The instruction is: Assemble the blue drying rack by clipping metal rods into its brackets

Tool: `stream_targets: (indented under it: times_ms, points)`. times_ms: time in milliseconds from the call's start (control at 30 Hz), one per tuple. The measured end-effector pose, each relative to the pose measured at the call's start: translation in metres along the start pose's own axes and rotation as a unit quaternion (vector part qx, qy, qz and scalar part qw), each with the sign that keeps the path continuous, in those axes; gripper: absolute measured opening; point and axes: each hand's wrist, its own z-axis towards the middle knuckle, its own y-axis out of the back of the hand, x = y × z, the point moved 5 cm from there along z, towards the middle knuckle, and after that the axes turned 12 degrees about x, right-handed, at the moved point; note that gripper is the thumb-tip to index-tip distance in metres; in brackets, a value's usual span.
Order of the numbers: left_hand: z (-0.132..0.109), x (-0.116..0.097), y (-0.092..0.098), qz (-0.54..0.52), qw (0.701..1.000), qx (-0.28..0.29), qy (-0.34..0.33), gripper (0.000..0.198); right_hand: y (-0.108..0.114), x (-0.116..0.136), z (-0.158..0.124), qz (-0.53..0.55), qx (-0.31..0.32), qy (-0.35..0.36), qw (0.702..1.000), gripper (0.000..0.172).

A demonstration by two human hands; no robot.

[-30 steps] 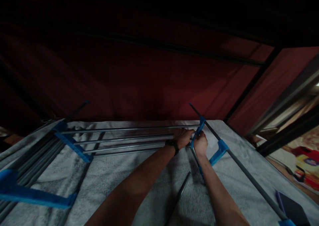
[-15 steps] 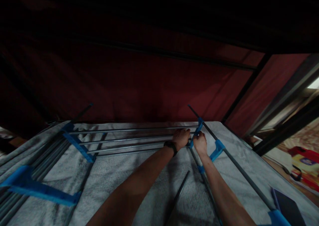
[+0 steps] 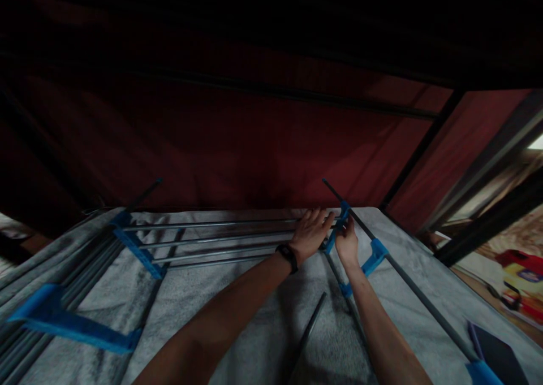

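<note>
Rods point(image 3: 212, 224) run toward a blue bracket point(image 3: 344, 208), which your right hand point(image 3: 348, 243) grasps, presumably bracing it; your left hand point(image 3: 310, 233), fingers outspread, covers their ends.

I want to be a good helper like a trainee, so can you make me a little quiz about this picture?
1. True or false: the dark wristband is on the same arm as the left hand.
2. How many thin metal rods stretch from the far blue bracket on the picture's left toward the hands? a) two b) four c) seven
3. Fill in the blank: the dark flat object lies nearer to the ____ hand.

Key:
1. True
2. b) four
3. right, as in right hand
</note>
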Motion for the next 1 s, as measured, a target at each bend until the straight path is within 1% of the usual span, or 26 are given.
stream_targets:
  times_ms: [100, 167, 233, 333, 567, 700, 833, 1000]
  points:
    - [0.017, 0.003, -0.006, -0.032, 0.998, 0.033, 0.033, 0.045, 0.001, 0.001, 0.000, 0.014, 0.002, -0.032, 0.999, 0.073]
    - [0.024, 0.004, -0.009, -0.056, 0.996, 0.061, 0.042, 0.042, 0.002, 0.002, 0.001, 0.022, 0.003, -0.034, 0.999, 0.072]
    - [0.028, 0.006, -0.008, -0.071, 0.994, 0.071, 0.047, 0.038, 0.002, 0.002, 0.002, 0.036, 0.006, -0.025, 0.999, 0.070]
    - [0.030, 0.008, -0.002, -0.088, 0.992, 0.073, 0.054, 0.036, 0.002, 0.000, 0.003, 0.055, 0.012, -0.014, 0.998, 0.068]
    - [0.028, 0.015, 0.009, -0.135, 0.983, 0.092, 0.087, 0.050, -0.001, -0.001, 0.005, 0.050, 0.015, -0.020, 0.998, 0.060]
    - [0.027, 0.017, 0.010, -0.136, 0.984, 0.086, 0.079, 0.051, -0.002, 0.004, 0.007, 0.046, 0.012, -0.017, 0.999, 0.058]
    - [0.026, 0.017, 0.010, -0.129, 0.986, 0.076, 0.075, 0.051, -0.002, 0.007, 0.006, 0.045, 0.011, -0.030, 0.998, 0.059]
    - [0.027, 0.019, 0.007, -0.141, 0.983, 0.087, 0.084, 0.050, -0.002, 0.012, 0.005, 0.049, -0.006, -0.032, 0.998, 0.059]
